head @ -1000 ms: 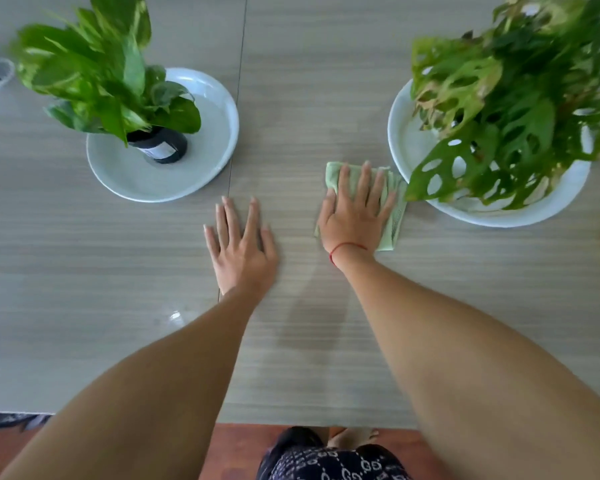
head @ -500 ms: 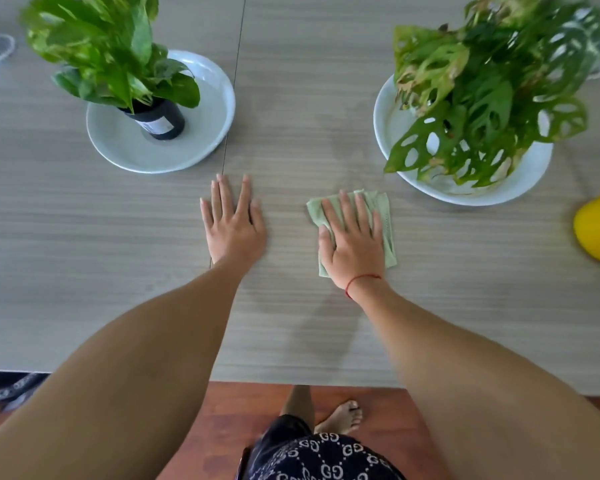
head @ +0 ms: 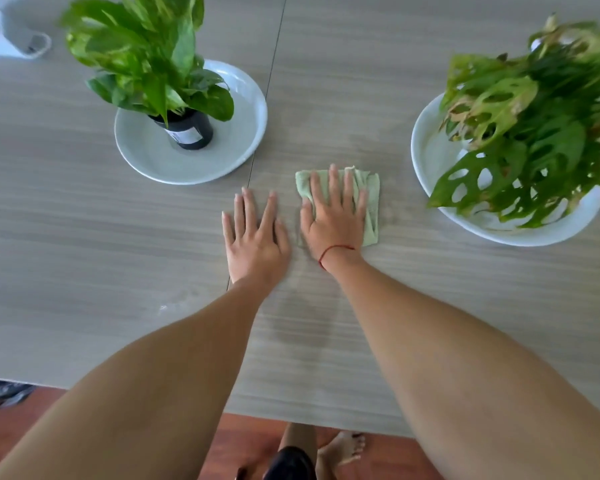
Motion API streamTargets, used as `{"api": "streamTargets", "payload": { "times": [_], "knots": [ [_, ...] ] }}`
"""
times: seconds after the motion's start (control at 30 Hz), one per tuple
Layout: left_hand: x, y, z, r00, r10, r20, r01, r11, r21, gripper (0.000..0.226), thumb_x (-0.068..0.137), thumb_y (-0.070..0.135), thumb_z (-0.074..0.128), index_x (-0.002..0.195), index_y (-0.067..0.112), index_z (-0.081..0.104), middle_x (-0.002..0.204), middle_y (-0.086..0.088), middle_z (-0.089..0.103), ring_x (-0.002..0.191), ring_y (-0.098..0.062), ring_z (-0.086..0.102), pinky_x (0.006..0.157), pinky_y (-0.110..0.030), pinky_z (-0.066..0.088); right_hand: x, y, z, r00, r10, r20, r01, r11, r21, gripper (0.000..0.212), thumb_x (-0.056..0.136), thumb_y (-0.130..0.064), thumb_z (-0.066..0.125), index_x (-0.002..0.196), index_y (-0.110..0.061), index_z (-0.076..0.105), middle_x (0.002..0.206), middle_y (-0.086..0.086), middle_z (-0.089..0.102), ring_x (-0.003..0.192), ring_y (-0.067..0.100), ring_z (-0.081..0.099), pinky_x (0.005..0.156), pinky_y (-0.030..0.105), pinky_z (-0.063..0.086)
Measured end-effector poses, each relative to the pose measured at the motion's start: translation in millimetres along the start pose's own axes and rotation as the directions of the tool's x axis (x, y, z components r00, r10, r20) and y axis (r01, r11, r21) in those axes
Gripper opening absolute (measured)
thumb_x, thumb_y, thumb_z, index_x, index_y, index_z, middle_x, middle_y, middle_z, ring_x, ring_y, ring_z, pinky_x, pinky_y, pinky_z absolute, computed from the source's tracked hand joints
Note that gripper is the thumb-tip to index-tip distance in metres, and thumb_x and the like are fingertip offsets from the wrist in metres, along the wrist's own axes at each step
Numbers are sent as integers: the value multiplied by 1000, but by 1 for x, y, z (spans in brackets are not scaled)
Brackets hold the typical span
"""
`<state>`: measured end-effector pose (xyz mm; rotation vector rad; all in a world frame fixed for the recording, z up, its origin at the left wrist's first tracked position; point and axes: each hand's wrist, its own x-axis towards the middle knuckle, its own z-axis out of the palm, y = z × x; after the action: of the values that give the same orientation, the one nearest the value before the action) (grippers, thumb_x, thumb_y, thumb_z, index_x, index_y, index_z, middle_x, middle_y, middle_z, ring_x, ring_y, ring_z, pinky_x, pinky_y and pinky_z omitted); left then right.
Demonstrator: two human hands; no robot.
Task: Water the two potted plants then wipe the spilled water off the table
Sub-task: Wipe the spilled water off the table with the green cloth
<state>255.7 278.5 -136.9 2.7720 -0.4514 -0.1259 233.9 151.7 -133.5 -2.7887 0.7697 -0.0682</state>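
Note:
A folded pale green cloth (head: 371,202) lies flat on the grey wood-grain table (head: 84,237), between the two plants. My right hand (head: 333,220), a red string on its wrist, presses on the cloth with spread fingers. Just to its left, my left hand (head: 253,237) rests flat and open on the bare table. A leafy plant (head: 142,53) in a black pot (head: 187,131) stands in a pale dish (head: 236,109) at the back left. At the right, a plant with holed leaves (head: 534,133) fills a white dish (head: 426,150).
A small wet glint (head: 163,308) shows on the table left of my left forearm. A grey and white object (head: 21,32) sits at the far left corner. The table's front edge (head: 326,420) runs below my arms, above a wooden floor and bare feet.
My right hand has slid the cloth away from the right dish and leftward, close beside my left hand. My left hand has stayed flat on the table.

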Motion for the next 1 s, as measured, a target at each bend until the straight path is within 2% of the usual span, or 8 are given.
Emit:
{"api": "streamTargets", "payload": {
  "times": [0.13,0.27,0.4,0.57,0.63,0.77,0.87,1.0],
  "knots": [
    [-2,-3,-10,1000,22,-7,-23,988,-155,51,99,23,30,150,28,30,161,-6,12,149,-16,4,121,-36,-3,-46,8,1,985,-160,59,160,987,-1,52,96,-43,18,146,-31,24,159,-1,12,148,21,4,121,48,3],
    [-4,-23,-33,999,-42,-20,32,929,-368,48,101,21,32,150,19,33,159,-4,21,148,-15,9,121,-35,5,-86,35,-4,979,-203,-16,204,979,5,50,93,-40,24,140,-32,39,154,-1,30,145,22,23,117,44,10],
    [-12,-77,-46,965,-249,-88,235,961,-143,49,102,30,26,150,20,29,160,-4,18,149,-21,6,121,-42,-2,-86,40,-10,989,-148,6,148,989,-6,54,92,-42,19,142,-32,35,155,-1,26,145,22,20,117,43,5],
    [-15,-94,-38,966,-243,-89,242,970,-25,52,100,37,23,152,32,20,162,6,10,149,-16,0,121,-41,-3,-42,15,-6,996,78,40,-76,996,-40,51,98,-41,21,147,-33,16,160,1,6,148,24,-1,119,50,-4],
    [-14,-94,-37,962,-256,-98,254,967,-31,52,100,37,24,152,33,20,162,7,10,149,-15,-1,121,-40,-4,-20,-7,-2,995,86,50,-85,996,-36,51,99,-40,23,148,-32,12,160,2,-1,147,25,-7,119,53,-5],
    [-12,-97,-36,961,-257,-102,255,966,-27,52,100,36,26,152,34,21,161,8,10,149,-13,-1,120,-39,-5,-10,-63,13,994,-71,79,71,997,5,51,98,-39,24,148,-30,17,160,4,4,148,27,-3,119,55,-1],
    [-12,-95,-37,962,-250,-109,247,968,-35,52,100,34,28,152,33,24,161,8,12,149,-14,2,121,-39,-3,-32,-91,22,974,-222,43,220,974,52,53,91,-40,25,141,-27,37,155,6,26,146,29,16,118,54,6],
    [-15,-94,-40,963,-245,-107,240,969,-56,50,100,32,29,150,32,28,160,7,17,149,-15,6,121,-40,0,-61,-66,17,901,-424,86,420,905,67,51,92,-40,24,139,-30,41,154,2,31,145,26,21,116,46,6]
  ]
}}
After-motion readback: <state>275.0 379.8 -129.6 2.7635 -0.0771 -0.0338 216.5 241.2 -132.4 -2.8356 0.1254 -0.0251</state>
